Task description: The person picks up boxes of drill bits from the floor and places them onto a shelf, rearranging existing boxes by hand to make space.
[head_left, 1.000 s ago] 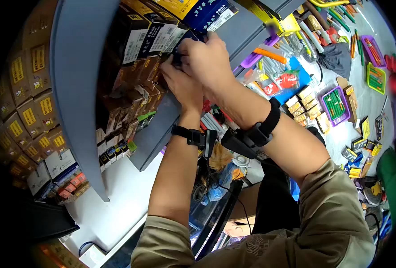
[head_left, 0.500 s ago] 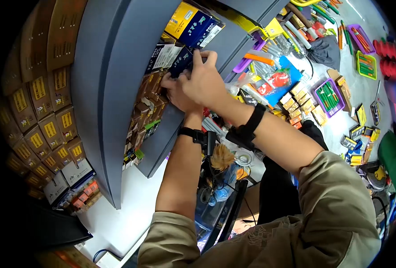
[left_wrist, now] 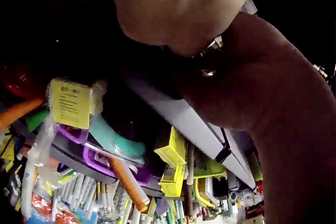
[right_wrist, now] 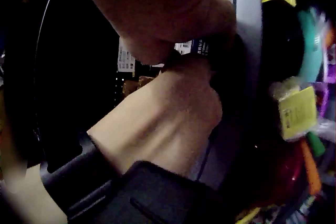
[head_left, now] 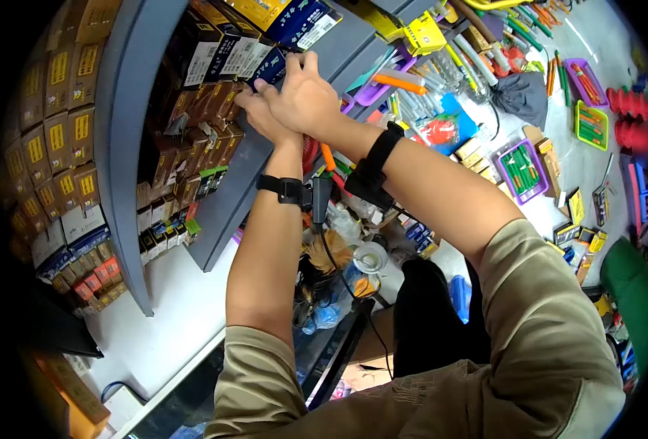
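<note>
In the head view both hands meet at a small dark blue box [head_left: 269, 66] with light lettering, at the end of a row on a grey shelf. My right hand [head_left: 306, 95] lies over the left, its two foremost fingers bent at the box's right end. Beneath it my left hand [head_left: 269, 121] reaches up to the box's lower end. The fingertips of both hands are hidden, so I cannot tell how they hold it. In the right wrist view the right hand [right_wrist: 163, 19] overlaps the left hand [right_wrist: 163, 113], with white printed labels showing between them.
Blue boxes with white labels [head_left: 225, 58] stand beside the hands, above stacked brown boxes [head_left: 207, 110]. A grey upright panel [head_left: 126, 146] rises at the left. A yellow box [head_left: 424, 33] and an orange tube [head_left: 400, 82] lie to the right. Farther off is a purple basket [head_left: 521, 172] of green sticks.
The head view has swung about, shifting the shelf and hands rightward, then left. Both hands stay at the blue box. The right hand's fingers now cover its right end.
</note>
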The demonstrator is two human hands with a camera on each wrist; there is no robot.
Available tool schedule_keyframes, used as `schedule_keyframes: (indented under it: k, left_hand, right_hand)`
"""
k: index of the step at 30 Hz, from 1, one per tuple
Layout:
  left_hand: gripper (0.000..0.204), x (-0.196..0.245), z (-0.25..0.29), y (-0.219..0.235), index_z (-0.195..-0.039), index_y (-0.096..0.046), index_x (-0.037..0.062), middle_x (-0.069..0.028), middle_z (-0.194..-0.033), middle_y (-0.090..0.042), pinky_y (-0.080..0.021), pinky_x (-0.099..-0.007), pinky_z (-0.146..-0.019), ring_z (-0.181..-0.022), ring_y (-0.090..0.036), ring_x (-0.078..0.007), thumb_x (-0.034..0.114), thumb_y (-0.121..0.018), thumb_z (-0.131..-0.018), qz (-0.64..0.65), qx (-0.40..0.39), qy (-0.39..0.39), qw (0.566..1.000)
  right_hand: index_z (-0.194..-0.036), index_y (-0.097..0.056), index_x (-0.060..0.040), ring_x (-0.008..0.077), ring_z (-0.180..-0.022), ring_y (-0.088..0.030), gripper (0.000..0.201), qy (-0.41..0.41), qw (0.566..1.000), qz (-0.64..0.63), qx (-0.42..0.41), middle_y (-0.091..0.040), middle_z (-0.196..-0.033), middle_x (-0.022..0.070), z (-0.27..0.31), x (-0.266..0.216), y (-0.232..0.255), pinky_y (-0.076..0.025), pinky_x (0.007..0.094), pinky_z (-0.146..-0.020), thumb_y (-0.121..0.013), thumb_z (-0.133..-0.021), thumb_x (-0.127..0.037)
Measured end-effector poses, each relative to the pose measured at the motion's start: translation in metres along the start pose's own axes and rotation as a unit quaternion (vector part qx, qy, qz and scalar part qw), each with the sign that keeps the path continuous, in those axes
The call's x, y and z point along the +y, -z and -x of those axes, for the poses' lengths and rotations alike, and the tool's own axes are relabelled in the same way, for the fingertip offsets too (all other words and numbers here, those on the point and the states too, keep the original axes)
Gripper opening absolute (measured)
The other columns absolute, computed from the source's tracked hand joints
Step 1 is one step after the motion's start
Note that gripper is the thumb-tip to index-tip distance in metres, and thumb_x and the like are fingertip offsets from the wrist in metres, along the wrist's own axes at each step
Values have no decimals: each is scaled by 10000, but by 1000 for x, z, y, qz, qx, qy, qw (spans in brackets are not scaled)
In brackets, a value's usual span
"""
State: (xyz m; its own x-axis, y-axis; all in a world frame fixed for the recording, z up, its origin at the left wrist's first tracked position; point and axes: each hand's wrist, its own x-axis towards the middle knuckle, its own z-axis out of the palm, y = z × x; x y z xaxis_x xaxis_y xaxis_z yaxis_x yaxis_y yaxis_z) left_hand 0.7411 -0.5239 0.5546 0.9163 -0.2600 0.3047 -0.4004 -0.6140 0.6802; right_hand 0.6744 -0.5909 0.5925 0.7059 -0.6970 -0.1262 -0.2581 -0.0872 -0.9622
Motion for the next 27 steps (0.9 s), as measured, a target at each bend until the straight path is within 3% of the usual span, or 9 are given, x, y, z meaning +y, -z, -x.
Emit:
schedule_keyframes:
  k: [2,4,8,9,11,15,18,21,27]
  left_hand:
    - [441,-2,-6,-7,-1143,-489,-73,-293,-1107,-680,-542,-471,-864,-962,-696,-402,352,-543,-1035,14,8,28,999]
    - [376,-9,-12,-9,-1128,-493,-67,-254,-1106,-671,-550,-448,-855,-946,-690,-357,294,-536,-1031,233,1,151,961]
    - [239,18,10,10,-1065,-502,-22,-156,-1066,-612,-554,-421,-829,-908,-655,-264,215,-487,-1036,519,-63,323,789]
    - [214,-2,14,7,-1055,-508,-20,-154,-1087,-620,-551,-410,-809,-909,-656,-250,191,-524,-1030,410,-72,261,871]
    - [225,24,42,15,-1087,-524,-34,-149,-1061,-632,-547,-398,-793,-902,-653,-234,164,-597,-1012,285,-15,212,935]
    - [393,21,40,41,-1128,-537,-59,-150,-993,-656,-543,-399,-789,-880,-660,-245,240,-725,-954,152,-73,189,967]
    - [674,24,23,44,-1140,-583,-83,-166,-900,-703,-539,-440,-823,-856,-692,-316,424,-867,-800,-65,-8,2,998]
    - [642,18,9,36,-1127,-660,-66,-201,-1039,-751,-540,-424,-868,-931,-733,-309,432,-873,-784,6,-61,87,994]
    - [307,36,16,32,-1109,-645,-130,-169,-1013,-750,-530,-274,-729,-862,-693,-163,69,-768,-910,240,-62,149,957]
  right_hand:
    - [-1386,-474,54,477,-1112,-631,776,-9,1000,10,-23,-469,-1363,266,-5,0,6,-527,501,-964,-638,-906,-533]
    - [-1389,-475,52,477,-1131,-622,786,-24,999,11,-43,-468,-1361,271,-4,-2,10,-519,495,-981,-638,-898,-540]
    - [-1409,-472,38,475,-1161,-608,800,-48,997,7,-53,-464,-1356,271,13,-2,24,-504,487,-1008,-641,-884,-542]
    - [-1413,-473,33,473,-1166,-606,798,-55,997,-3,-52,-464,-1353,266,24,0,28,-502,488,-1010,-645,-882,-537]
    - [-1325,-477,76,552,-1079,-598,646,-28,998,-30,-42,-444,-1311,332,46,5,41,-495,536,-987,-623,-915,-402]
    - [-1395,-427,78,567,-1088,-558,679,-41,997,-62,-20,-443,-1257,383,65,22,43,-494,529,-972,-648,-927,-362]
    - [-1450,-336,108,556,-1157,-530,775,-21,995,-90,44,-442,-1268,383,61,23,27,-470,539,-1001,-657,-913,-350]
    - [-1461,-344,104,568,-1156,-549,793,-81,994,-67,37,-415,-1332,406,56,15,19,-469,532,-1019,-666,-906,-362]
    - [-1417,-410,136,458,-1150,-567,753,-47,993,-81,76,-539,-1252,346,47,13,9,-475,442,-1025,-643,-848,-298]
